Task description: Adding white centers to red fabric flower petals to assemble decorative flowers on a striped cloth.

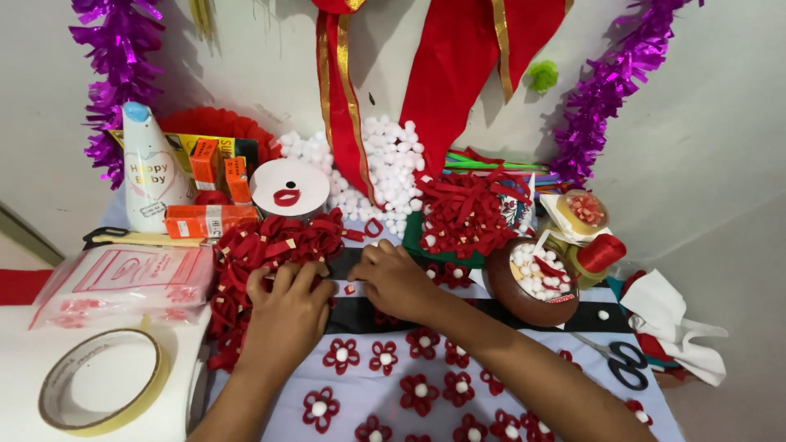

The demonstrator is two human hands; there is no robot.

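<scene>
My left hand (286, 304) and my right hand (395, 278) rest close together on a black strip (499, 311) that crosses a pale cloth (393, 385). Between their fingertips lies a small red piece (350, 289) on a white bit of the strip. Both hands press down with curled fingers; neither visibly grips anything. Several red ribbon flowers with white pompom centres (341, 355) dot the cloth below the hands. A heap of red ribbon loops (270, 241) lies just left of and behind my left hand.
A roll of tape (102, 381) and a plastic bag (123, 282) lie at left. A brown bowl of white pompoms (532, 282), black scissors (624, 363), a red thread spool (600, 252) and white cloth (671, 323) sit at right. Loose white pompoms (385, 172), orange boxes (209, 219) and tinsel (119, 74) stand behind.
</scene>
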